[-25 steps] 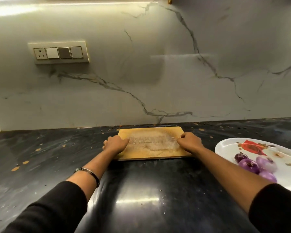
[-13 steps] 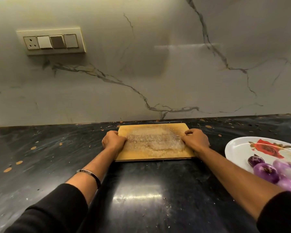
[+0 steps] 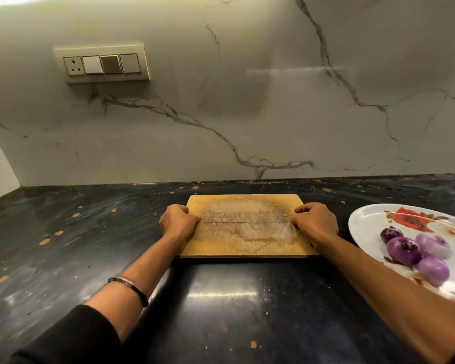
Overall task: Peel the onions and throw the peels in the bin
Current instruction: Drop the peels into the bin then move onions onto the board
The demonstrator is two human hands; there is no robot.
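Nearest you, your two forearms reach forward over the black stone countertop [image 3: 221, 306] towards the wooden chopping board [image 3: 247, 232], the landmark for all positions here; your left wrist carries a metal bangle [image 3: 128, 286], and black sleeves cover both upper forearms at the lower edge of the view. The board lies flat on the countertop, its middle pale and scored by one straight cut line. Your left hand [image 3: 178, 222] grips the board's left edge with curled fingers, and your right hand [image 3: 314, 222] grips its right edge in the same way, thumbs lying on the top face. To the right of the board, apart from it, a white floral plate [image 3: 371, 222] rests on the countertop and holds the purple onions [image 3: 415, 249], four of them clustered together on the plate's near part. Small orange flecks dot the countertop to the left of and beyond the board. Beyond the board rises a white veined marble backsplash [image 3: 247, 122], with a switch panel [image 3: 103, 64] mounted high up and to the board's left.
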